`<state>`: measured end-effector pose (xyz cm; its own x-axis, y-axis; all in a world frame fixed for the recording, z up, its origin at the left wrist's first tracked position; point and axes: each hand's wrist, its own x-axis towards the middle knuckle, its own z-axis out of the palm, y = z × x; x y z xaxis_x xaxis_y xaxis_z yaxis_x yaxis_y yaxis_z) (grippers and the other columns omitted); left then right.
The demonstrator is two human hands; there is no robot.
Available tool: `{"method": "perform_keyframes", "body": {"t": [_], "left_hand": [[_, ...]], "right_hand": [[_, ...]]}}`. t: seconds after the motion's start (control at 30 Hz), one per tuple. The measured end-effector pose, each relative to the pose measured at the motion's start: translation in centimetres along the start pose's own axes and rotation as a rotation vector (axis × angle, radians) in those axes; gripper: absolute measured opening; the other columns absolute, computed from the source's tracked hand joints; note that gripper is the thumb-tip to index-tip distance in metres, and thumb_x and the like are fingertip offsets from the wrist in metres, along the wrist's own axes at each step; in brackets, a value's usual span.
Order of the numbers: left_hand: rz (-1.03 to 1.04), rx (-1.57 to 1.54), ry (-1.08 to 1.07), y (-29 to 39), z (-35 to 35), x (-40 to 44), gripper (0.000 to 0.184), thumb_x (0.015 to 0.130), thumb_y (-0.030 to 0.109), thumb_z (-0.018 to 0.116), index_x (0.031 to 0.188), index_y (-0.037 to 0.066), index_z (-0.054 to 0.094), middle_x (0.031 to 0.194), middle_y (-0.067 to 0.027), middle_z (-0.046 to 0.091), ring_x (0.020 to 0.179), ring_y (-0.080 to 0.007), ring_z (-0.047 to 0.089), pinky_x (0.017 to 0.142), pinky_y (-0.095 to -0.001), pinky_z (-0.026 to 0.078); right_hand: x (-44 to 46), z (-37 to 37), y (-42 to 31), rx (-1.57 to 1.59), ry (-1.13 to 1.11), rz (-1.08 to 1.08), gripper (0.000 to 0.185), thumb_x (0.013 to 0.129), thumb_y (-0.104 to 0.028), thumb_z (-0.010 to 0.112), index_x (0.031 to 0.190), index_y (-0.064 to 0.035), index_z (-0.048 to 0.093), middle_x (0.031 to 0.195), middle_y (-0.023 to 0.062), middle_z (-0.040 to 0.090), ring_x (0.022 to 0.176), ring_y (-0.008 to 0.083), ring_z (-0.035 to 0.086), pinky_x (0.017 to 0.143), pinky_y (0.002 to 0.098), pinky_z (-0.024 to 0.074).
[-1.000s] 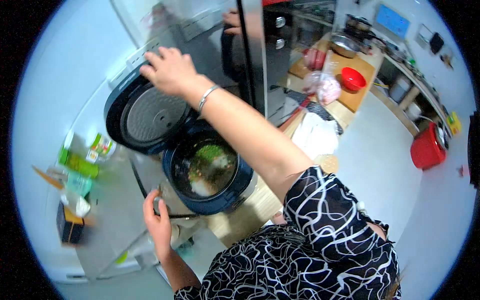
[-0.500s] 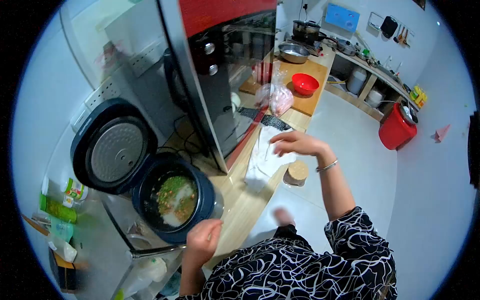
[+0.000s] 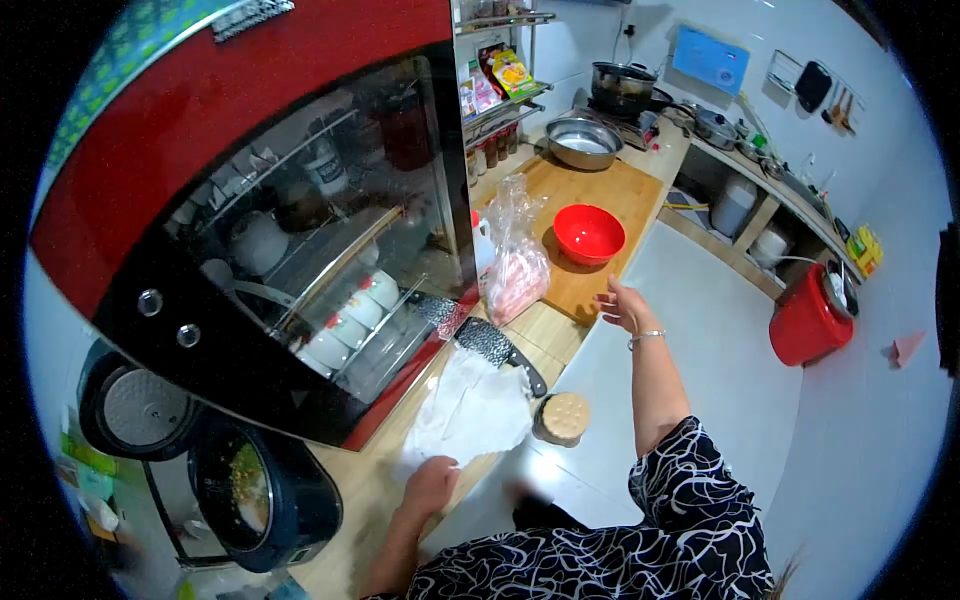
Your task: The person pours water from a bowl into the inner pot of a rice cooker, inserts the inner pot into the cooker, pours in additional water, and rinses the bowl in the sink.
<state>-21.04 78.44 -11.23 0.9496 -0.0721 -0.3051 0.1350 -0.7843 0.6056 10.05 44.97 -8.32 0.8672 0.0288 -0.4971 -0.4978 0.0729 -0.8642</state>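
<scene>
My right hand (image 3: 627, 306) reaches over the counter's front edge with fingers apart and nothing in them, just below the red bowl (image 3: 589, 235). That bowl rests on a wooden cutting board (image 3: 640, 192). My left hand (image 3: 432, 486) is closed at the lower edge of a white cloth (image 3: 468, 410); whether it grips anything is hidden. A cleaver (image 3: 486, 341) with a black handle lies beside the cloth. Near the board, a clear plastic bag (image 3: 518, 275) holds something pinkish. At the lower left stands an open rice cooker (image 3: 318, 495) with food inside.
A red-framed glass cabinet (image 3: 340, 240) with dishes inside rises from the counter on the left. Behind the board are a steel basin (image 3: 584, 143) and a dark pot (image 3: 622, 88). A stool (image 3: 563, 418) and a red bucket (image 3: 805, 328) stand on the floor.
The view has swung toward the cabinet and board. My right hand has moved from above the cloth to near the red bowl. My left hand has gone from beside the rice cooker to the cloth's edge.
</scene>
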Motion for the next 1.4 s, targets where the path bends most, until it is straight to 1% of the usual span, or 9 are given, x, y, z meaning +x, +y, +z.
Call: {"method": "perform_keyframes", "body": {"t": [0.13,0.2,0.43,0.53,0.6,0.67,0.87,1.2,1.4], "left_hand": [[-0.011,0.057,0.224,-3.5,4.0,3.8,0.034,0.076,0.018,0.052,0.107,0.004,0.049,0.115,-0.0176,0.046,0.103,-0.0333,0.045,0.087,-0.0401,0.037],[-0.003,0.207,0.398,-2.0,3.6,4.1,0.039,0.075,0.017,0.054,0.110,0.002,0.046,0.115,-0.0191,0.046,0.105,-0.0358,0.043,0.090,-0.0414,0.034],[-0.175,0.261,0.285,-1.6,5.4,4.1,0.055,0.078,0.023,0.051,0.126,0.005,0.031,0.134,-0.0179,0.023,0.122,-0.0366,0.023,0.097,-0.0513,0.020],[-0.220,0.245,0.260,-1.5,5.1,4.3,0.057,0.078,0.024,0.050,0.128,0.005,0.028,0.136,-0.0172,0.020,0.123,-0.0361,0.021,0.097,-0.0512,0.019],[-0.242,0.296,0.176,-2.1,5.6,4.5,0.058,0.079,0.024,0.049,0.129,0.005,0.027,0.136,-0.0168,0.019,0.125,-0.0358,0.019,0.098,-0.0516,0.018],[-0.194,0.334,0.288,-2.8,6.6,4.3,0.053,0.079,0.022,0.048,0.124,0.001,0.031,0.133,-0.0212,0.022,0.120,-0.0411,0.024,0.096,-0.0524,0.021],[-0.159,0.257,0.357,-2.8,6.2,3.6,0.058,0.077,0.023,0.052,0.128,0.005,0.030,0.136,-0.0148,0.021,0.125,-0.0321,0.020,0.098,-0.0487,0.021],[-0.175,0.131,0.058,-4.5,3.3,-0.2,0.058,0.082,0.030,0.048,0.129,0.003,0.026,0.137,-0.0131,0.019,0.129,-0.0263,0.011,0.103,-0.0409,0.014],[0.052,-0.649,-0.111,-3.4,-1.1,-8.5,0.065,0.087,0.044,0.038,0.131,0.003,0.014,0.117,-0.0232,0.044,0.108,-0.0290,0.046,0.088,-0.0388,0.040]], "right_hand": [[7.4,-0.1,-1.3,0.061,0.026,0.012,0.055,0.079,-0.057,0.045,0.109,-0.0121,0.040,0.080,0.0043,0.060,0.068,0.0130,0.057,0.061,0.0287,0.0404],[11.2,-0.5,-1.0,0.023,-0.028,-0.029,0.061,0.077,-0.064,0.038,0.097,-0.0079,0.050,0.074,0.0030,0.059,0.061,0.0124,0.055,0.055,0.0273,0.0379],[16.2,-0.1,0.1,0.182,0.218,-0.017,0.032,0.086,-0.027,0.034,0.093,-0.0004,0.049,0.064,0.0112,0.056,0.051,0.0208,0.054,0.047,0.0324,0.0464],[9.0,-0.9,-0.5,0.128,0.021,-0.209,0.023,0.079,-0.011,0.035,0.087,0.0032,0.050,0.062,0.0126,0.055,0.045,0.0186,0.053,0.040,0.0297,0.0444],[6.2,-2.1,0.9,0.004,-0.069,-0.249,0.025,0.082,-0.017,0.036,0.088,0.0015,0.051,0.063,0.0100,0.057,0.044,0.0161,0.052,0.039,0.0271,0.0427],[1.3,-1.0,1.3,-0.169,-0.132,-0.140,0.025,0.082,-0.016,0.035,0.087,0.0028,0.051,0.063,0.0112,0.057,0.041,0.0155,0.050,0.037,0.0270,0.0426],[-8.0,6.8,7.5,-0.393,-0.445,0.048,0.023,0.082,-0.014,0.035,0.090,0.0054,0.046,0.057,0.0134,0.054,0.039,0.0190,0.052,0.033,0.0301,0.0452],[-12.6,8.3,10.7,-0.590,-0.313,-0.051,0.021,0.080,-0.010,0.035,0.092,0.0051,0.044,0.054,0.0146,0.054,0.037,0.0208,0.052,0.031,0.0318,0.0447],[-25.3,13.1,5.7,-0.612,-0.351,-0.010,0.026,0.077,-0.007,0.035,0.095,0.0094,0.044,0.057,0.0162,0.055,0.037,0.0207,0.053,0.032,0.0306,0.0464]]}}
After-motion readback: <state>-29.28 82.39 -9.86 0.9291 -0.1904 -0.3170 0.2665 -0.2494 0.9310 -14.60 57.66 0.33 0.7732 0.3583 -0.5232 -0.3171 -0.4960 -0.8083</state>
